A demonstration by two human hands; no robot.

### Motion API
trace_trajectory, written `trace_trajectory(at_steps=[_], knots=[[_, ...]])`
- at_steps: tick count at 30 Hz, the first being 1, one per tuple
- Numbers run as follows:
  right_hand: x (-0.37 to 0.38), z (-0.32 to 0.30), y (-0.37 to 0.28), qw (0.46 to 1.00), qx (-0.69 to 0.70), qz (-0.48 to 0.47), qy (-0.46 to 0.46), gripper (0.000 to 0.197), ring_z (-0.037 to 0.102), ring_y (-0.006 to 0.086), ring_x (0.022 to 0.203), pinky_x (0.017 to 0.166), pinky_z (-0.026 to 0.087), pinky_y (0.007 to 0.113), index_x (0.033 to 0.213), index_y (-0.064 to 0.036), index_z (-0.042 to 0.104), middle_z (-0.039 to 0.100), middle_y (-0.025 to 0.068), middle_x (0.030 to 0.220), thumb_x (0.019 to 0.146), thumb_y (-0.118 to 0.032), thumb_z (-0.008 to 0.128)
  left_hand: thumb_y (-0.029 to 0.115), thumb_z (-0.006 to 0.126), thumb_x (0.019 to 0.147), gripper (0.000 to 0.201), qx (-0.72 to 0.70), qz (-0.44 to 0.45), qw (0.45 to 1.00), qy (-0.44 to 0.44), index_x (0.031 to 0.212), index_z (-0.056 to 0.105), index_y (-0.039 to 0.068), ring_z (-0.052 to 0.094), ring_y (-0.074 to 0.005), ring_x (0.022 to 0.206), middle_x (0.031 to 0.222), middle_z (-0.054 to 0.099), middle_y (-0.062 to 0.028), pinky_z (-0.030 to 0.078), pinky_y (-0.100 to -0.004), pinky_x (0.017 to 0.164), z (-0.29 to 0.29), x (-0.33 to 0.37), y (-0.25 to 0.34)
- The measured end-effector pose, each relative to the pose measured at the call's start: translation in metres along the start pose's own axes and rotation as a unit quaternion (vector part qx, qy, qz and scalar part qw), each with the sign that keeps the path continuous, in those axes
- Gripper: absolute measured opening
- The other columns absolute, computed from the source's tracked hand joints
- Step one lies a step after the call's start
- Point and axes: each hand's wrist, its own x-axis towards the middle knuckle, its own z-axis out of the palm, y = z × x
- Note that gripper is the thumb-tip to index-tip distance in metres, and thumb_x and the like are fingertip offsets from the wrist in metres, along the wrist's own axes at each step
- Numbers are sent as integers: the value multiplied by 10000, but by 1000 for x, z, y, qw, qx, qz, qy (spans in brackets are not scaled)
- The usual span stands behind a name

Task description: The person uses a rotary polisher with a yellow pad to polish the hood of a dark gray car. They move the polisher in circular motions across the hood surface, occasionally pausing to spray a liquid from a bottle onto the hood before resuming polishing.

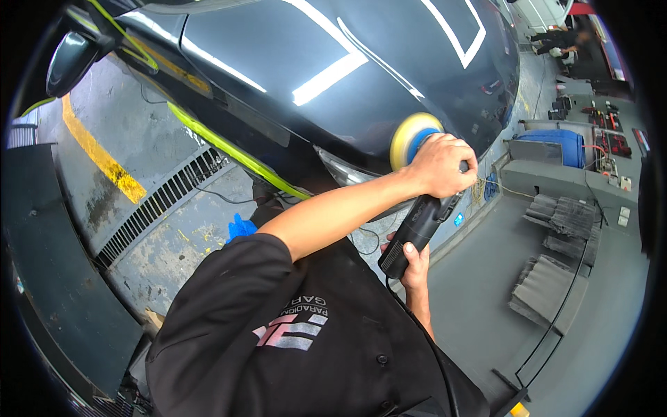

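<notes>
A black electric polisher (pixel 415 226) is in both of my hands. My left hand (pixel 442 165) is closed over its head end, just behind the blue backing plate. Farther down, my right hand (pixel 415 265) wraps around the rear of the body, its thumb on top. The round yellow foam pad (pixel 404 142) is tilted on edge and appears to meet the front corner of a glossy dark car hood (pixel 278 52). Just left of the pad is the headlight (pixel 340 165), partly hidden by my left forearm. A black cord (pixel 439 351) runs from the polisher down along my shirt.
Bright yellow-green trim (pixel 233 151) lines the car's side, below the side mirror (pixel 68 64). A floor drain grate (pixel 163 196) and loose cables lie at left. On the right are stacked grey mats (pixel 549 288), a blue bin (pixel 571 147) and, farther off, another person (pixel 563 43).
</notes>
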Motion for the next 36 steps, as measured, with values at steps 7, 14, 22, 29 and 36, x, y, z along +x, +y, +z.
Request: trace_trajectory(at_steps=[7,14,22,29,36], knots=[[-1,16,-3,999,-29,1,-32,645,747,302,848,724,643,416,1252,57,523,680,205,1039,876,-401,777,230,724,791,118,2,4,999,42,814,751,117,671,-278,1029,959,753,-41,455,-428,985,-32,-14,6],[23,78,-22,988,-44,4,-147,705,727,257,875,756,611,380,1280,24,530,684,155,1043,786,-341,876,156,762,759,55,3,32,987,159,783,728,120,690,-243,1010,985,757,-23,445,-410,981,-130,-34,22],[89,175,-65,944,-49,-2,-328,747,737,266,895,791,619,396,1307,13,506,678,155,1067,747,-292,894,145,770,793,100,30,113,945,307,793,738,51,717,-294,906,931,772,-93,521,-398,887,-263,-36,25],[107,249,-100,939,-94,9,-330,707,757,302,875,743,653,403,1272,96,552,678,204,1103,765,-287,862,178,768,837,157,5,111,925,364,874,764,26,735,-255,905,943,777,-107,548,-353,857,-339,-33,24],[105,286,-112,940,-81,49,-328,736,750,290,860,784,635,424,1357,-5,454,681,201,1116,781,-172,882,195,744,901,223,-33,62,927,369,953,773,-19,714,-146,899,954,786,-81,542,-290,855,-380,-38,26]])
